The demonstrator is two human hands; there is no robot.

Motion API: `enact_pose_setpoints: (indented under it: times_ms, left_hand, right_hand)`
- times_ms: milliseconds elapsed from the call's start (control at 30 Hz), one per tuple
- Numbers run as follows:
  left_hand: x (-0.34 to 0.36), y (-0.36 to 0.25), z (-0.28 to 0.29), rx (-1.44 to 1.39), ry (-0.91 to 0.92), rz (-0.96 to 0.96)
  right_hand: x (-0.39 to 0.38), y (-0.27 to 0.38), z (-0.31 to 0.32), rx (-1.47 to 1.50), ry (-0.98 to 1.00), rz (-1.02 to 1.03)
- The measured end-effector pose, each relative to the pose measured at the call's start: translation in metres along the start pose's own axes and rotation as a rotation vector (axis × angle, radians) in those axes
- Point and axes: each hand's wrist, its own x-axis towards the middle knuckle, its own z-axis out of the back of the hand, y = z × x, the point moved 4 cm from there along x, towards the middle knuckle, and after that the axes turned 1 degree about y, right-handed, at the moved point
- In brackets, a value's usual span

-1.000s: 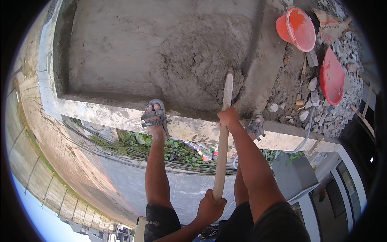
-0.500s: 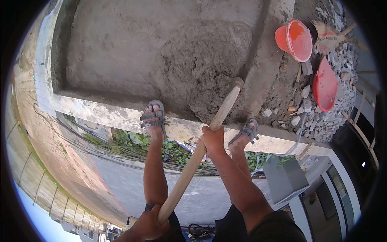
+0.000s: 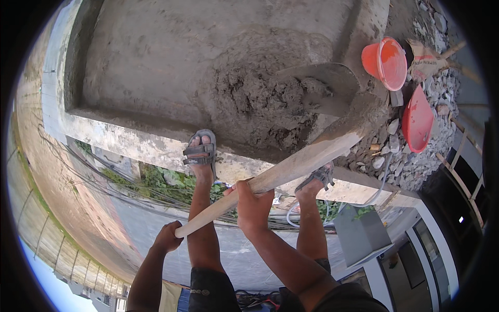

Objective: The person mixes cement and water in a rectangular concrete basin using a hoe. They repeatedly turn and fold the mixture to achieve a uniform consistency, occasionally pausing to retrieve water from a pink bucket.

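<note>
A hoe with a thick wooden handle (image 3: 312, 156) slants across in front of me, raised toward the right. Its broad mud-coated blade (image 3: 340, 83) hangs over a heap of wet mortar (image 3: 260, 93) and carries a lump of it. My left hand (image 3: 167, 238) is closed round the butt end of the handle. Farther along, my right hand (image 3: 254, 205) wraps the handle near its middle. The mortar lies in a shallow walled concrete basin (image 3: 150, 57). Both my sandaled feet, left (image 3: 200, 151) and right (image 3: 317, 179), stand on the basin's near wall.
An orange-red bucket (image 3: 392, 65) and a red scoop-shaped pan (image 3: 418, 119) lie at the right beside rubble (image 3: 442, 104) and a paper sack (image 3: 426, 60). Cables (image 3: 99, 174) and plants (image 3: 161, 182) run below the near wall, where the ground drops away.
The hoe has been lifted out of the mortar and swung right, its blade now showing with mortar on it. My left hand has moved up and left; my right hand slightly left and down.
</note>
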Motion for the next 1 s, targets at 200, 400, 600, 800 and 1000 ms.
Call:
enact_pose_setpoints:
  times_ms: [200, 400, 600, 800, 1000]
  left_hand:
    - [0.04, -0.172, 0.024, -0.405, -0.302, -0.267]
    - [0.06, -0.272, -0.132, -0.76, -0.052, 0.058]
    - [-0.054, -0.23, -0.25, -0.744, -0.046, 0.302]
    - [-0.032, -0.248, -0.233, -0.862, -0.164, 0.136]
    - [0.092, -0.294, -0.092, -0.835, -0.17, -0.021]
  right_hand:
    - [0.069, 0.153, -0.047, -0.021, 0.077, 0.342]
    - [0.209, 0.086, 0.027, -0.569, 0.011, 0.11]
    - [0.14, -0.076, 0.135, -0.854, -0.025, -0.16]
    - [0.098, 0.03, 0.074, -0.686, 0.065, 0.046]
    - [0.207, 0.135, -0.035, -0.592, 0.15, 0.256]
